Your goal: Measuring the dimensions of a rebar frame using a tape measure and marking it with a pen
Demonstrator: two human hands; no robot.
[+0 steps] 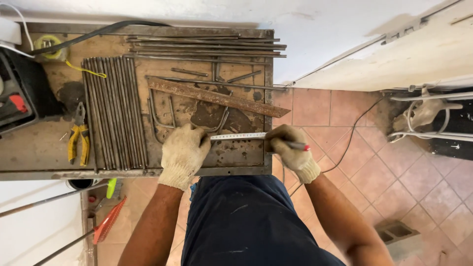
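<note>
Terracotta tile floor (394,162) right of the worn metal workbench (34,148); white wall (320,29) beyond; concrete block (396,236) below-right.

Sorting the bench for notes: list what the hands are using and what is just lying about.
In use: left hand pressing down the tape measure; right hand holding a marker; bench.

Lying about: pliers, rod bundle, rusty flat bar, yellow tape roll, cinder block.

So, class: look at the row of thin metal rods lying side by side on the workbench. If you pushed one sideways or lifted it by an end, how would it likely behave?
The thin metal rods look round and lie loose, so a pushed one would probably roll against its neighbours. They look like steel, so likely heavy for their thickness. Long and slender, one lifted by an end might sag a little.
</note>
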